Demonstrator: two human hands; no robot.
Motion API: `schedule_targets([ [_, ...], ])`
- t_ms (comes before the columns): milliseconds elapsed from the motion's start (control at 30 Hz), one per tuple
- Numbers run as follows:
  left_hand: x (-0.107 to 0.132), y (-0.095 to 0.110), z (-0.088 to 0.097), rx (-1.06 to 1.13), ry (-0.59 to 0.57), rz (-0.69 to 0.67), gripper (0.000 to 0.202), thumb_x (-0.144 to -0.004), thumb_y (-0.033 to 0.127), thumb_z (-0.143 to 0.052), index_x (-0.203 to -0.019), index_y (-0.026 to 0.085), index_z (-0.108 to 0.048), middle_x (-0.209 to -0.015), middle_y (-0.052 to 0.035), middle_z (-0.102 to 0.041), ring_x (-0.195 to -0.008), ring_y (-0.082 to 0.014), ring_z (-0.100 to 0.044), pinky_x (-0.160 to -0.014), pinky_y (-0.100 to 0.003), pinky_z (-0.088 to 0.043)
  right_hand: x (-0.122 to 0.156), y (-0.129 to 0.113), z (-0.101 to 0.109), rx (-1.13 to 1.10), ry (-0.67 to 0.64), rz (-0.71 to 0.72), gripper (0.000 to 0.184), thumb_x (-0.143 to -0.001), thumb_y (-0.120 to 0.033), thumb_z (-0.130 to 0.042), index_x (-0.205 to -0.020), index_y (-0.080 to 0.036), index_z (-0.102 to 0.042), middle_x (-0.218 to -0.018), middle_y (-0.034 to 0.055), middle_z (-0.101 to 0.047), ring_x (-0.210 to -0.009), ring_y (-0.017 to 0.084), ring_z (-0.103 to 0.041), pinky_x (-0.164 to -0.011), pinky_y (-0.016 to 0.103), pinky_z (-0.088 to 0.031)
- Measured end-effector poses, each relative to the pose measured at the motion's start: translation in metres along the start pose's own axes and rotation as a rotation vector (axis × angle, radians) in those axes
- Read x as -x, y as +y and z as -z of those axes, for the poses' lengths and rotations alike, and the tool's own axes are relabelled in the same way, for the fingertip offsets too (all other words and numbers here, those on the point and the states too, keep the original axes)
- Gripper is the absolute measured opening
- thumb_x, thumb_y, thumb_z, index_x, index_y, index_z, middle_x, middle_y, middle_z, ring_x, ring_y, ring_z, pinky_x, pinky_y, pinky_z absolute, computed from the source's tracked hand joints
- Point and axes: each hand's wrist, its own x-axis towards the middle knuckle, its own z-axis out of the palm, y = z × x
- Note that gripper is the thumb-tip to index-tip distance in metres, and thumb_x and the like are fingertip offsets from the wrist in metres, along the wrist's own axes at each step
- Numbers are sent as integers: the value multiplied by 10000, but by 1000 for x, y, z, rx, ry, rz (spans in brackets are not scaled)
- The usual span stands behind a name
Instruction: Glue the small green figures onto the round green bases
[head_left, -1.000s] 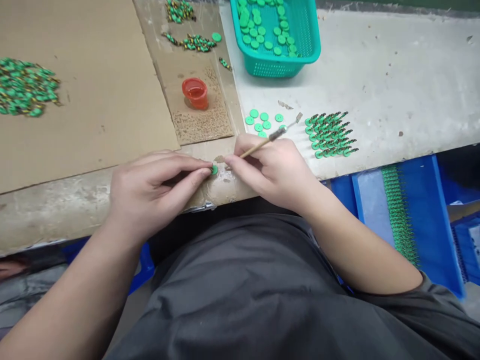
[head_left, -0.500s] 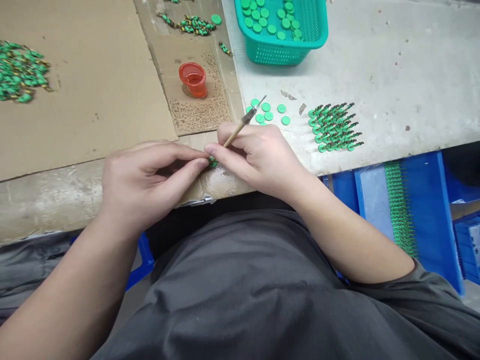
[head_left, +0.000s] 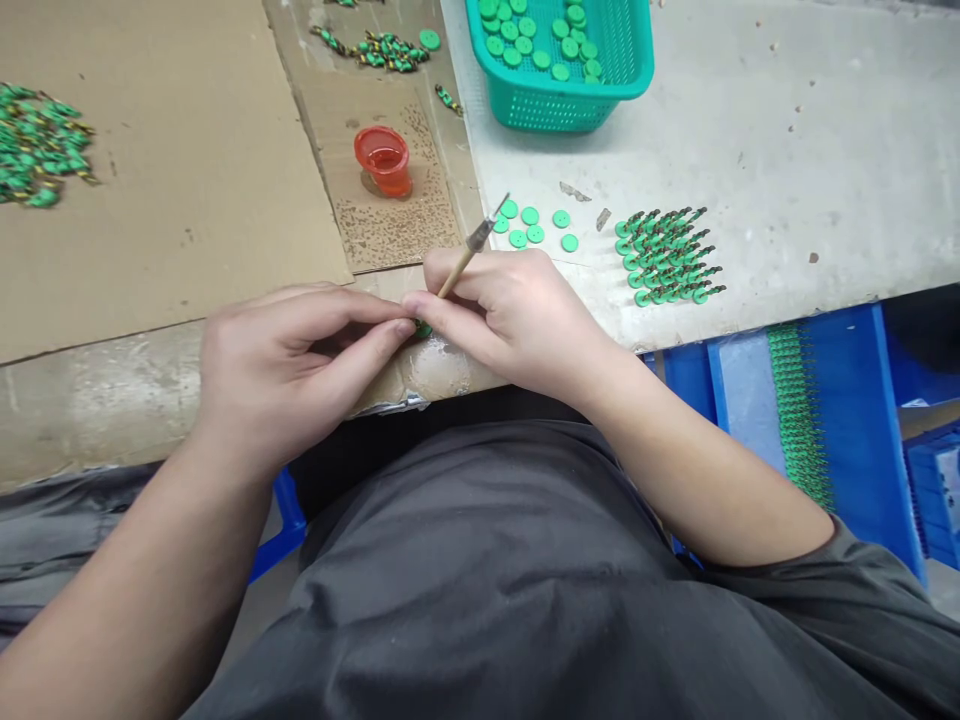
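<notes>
Near the table's front edge, my left hand [head_left: 292,360] pinches a small green piece [head_left: 423,328], mostly hidden by the fingertips. My right hand [head_left: 502,310] is closed around a thin wooden-handled brush [head_left: 459,268], its tip pointing up and away from me. The thumb and index finger of that hand also touch the green piece. Beyond the hands, a small red cup [head_left: 384,162] with liquid in it stands on a spotted cardboard piece [head_left: 397,222]. Several loose green button-like discs [head_left: 535,234] lie just past my right hand.
A teal basket [head_left: 555,105] holds more green discs. Rows of discs with dark-tipped green figures [head_left: 667,258] stand at the right. Piles of green, black and yellow pieces [head_left: 390,52] lie on cardboard [head_left: 187,180]. Blue trays [head_left: 855,420] sit below the table's right edge.
The brush in my right hand has tilted slightly, its tip shifting left. Both hands stay together at the green piece; the whole view has drifted a little.
</notes>
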Motion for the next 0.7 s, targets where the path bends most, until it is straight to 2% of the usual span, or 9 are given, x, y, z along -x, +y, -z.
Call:
schedule_targets([
  [100, 1, -1, 0, -6, -8, -6, 116, -1125, 361, -837, -1087, 308, -933, -1026, 63, -919, -855, -106, -837, -774, -217, -588, 0, 2, -2, 0, 17, 19, 374, -1299, -430, -545, -1057, -265, -779, -1010, 26, -811, -947, 227, -776, -954, 351, -576],
  [267, 2, -3, 1, -21, -16, -49, 103, -1134, 341, -833, -1096, 301, -919, -1010, 61, -909, -877, -103, -836, -810, -221, -586, -2, 1, -4, 0, 12, 19, 337, -1288, -374, -555, -1081, -278, -803, -981, 28, -791, -952, 256, -781, -936, 383, -582],
  [400, 1, -5, 0, -16, -27, -61, 107, -1134, 351, -828, -1077, 307, -908, -1004, 56, -904, -887, -124, -836, -824, -253, -590, -5, 0, -5, -23, 19, 28, 363, -1299, -373, -548, -1064, -237, -789, -999, 37, -787, -977, 242, -787, -949, 366, -568],
  [600, 1, -6, 0, -4, -32, -55, 79, -1120, 351, -843, -1100, 325, -914, -1083, 51, -922, -953, -134, -855, -893, -259, -611, -14, 1, -10, -23, 30, -9, 349, -1286, -372, -600, -995, -233, -735, -1049, 42, -795, -990, 225, -769, -945, 341, -541],
  [700, 1, -5, -1, 15, -36, -48, 105, -1123, 364, -832, -1079, 315, -913, -1084, 44, -925, -957, -142, -863, -902, -265, -628, -12, 2, -13, -42, 55, -25, 354, -1276, -384, -628, -973, -229, -725, -1011, 33, -787, -959, 213, -755, -915, 327, -527],
])
